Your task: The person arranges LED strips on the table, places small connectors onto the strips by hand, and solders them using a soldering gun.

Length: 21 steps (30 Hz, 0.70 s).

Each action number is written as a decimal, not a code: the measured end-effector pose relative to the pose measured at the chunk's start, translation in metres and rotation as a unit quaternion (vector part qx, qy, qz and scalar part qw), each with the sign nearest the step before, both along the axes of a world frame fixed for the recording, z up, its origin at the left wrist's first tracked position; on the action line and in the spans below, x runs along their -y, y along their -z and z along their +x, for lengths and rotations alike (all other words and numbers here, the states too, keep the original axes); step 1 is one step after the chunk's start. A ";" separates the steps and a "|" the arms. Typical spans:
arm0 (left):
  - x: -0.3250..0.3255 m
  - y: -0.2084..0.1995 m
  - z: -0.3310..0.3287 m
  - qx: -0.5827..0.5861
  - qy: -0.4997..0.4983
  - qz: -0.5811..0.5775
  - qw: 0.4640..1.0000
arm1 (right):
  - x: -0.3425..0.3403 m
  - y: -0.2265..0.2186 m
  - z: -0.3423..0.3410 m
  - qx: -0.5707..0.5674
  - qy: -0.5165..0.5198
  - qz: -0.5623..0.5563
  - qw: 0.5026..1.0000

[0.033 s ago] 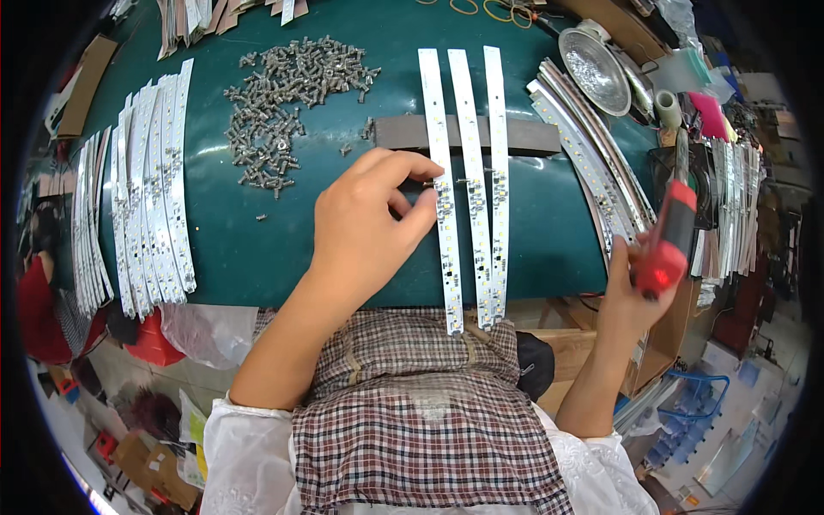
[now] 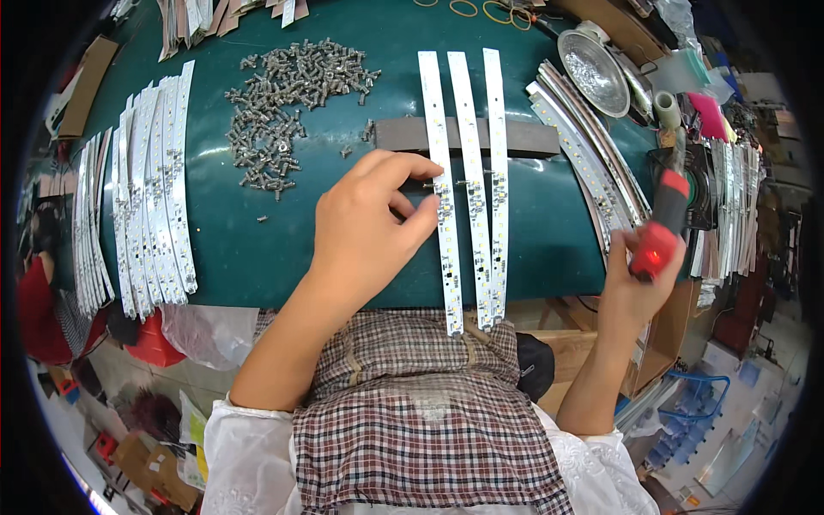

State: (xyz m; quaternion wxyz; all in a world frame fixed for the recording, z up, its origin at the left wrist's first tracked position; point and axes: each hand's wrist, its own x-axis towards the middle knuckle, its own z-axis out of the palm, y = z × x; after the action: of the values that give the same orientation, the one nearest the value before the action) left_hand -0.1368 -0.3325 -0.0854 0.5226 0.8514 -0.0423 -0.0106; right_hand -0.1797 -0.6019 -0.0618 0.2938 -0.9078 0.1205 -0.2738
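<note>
My left hand [image 2: 352, 227] has its thumb and forefinger closed at the left edge of a white LED circuit strip [image 2: 452, 257]. A small pin sticks out between those fingertips; the other fingers curl beneath. Two more strips lie alongside, a middle LED strip [image 2: 470, 142] and a right LED strip [image 2: 497, 112], their lower ends close together. All three cross a dark grey bar [image 2: 403, 133] and overhang the table's near edge. At the right, my right hand [image 2: 639, 287] is closed on a soldering iron [image 2: 671, 206] with a red and black handle, its shaft pointing up and away, and a red light glowing at its rear.
A pile of small metal parts [image 2: 275, 103] lies on the green table [image 2: 249, 266]. Stacks of LED strips [image 2: 154, 197] stand at the left, more curved strips [image 2: 592, 154] at the right. Beyond them are a metal dish [image 2: 592, 73] and a dark box [image 2: 687, 163].
The soldering iron has swung slightly more upright, its handle shifting in my right hand. My left hand and the strips hold almost the same place.
</note>
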 end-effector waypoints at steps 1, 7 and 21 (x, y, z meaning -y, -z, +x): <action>0.000 -0.001 0.000 0.002 0.000 0.000 1.000 | -0.001 -0.001 0.008 0.002 0.000 0.000 1.000; 0.007 0.005 -0.002 -0.043 0.028 -0.122 0.991 | -0.004 0.011 0.038 -0.059 0.037 -0.241 0.968; -0.054 -0.026 -0.020 0.061 -0.073 0.203 0.974 | 0.048 -0.011 0.031 0.015 -0.002 -0.073 0.997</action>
State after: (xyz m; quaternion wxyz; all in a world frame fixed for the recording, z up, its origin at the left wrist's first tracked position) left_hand -0.1563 -0.2786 -0.0590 0.3343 0.9397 -0.0086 0.0715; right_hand -0.1491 -0.6494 -0.0512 0.2295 -0.9228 0.0939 -0.2950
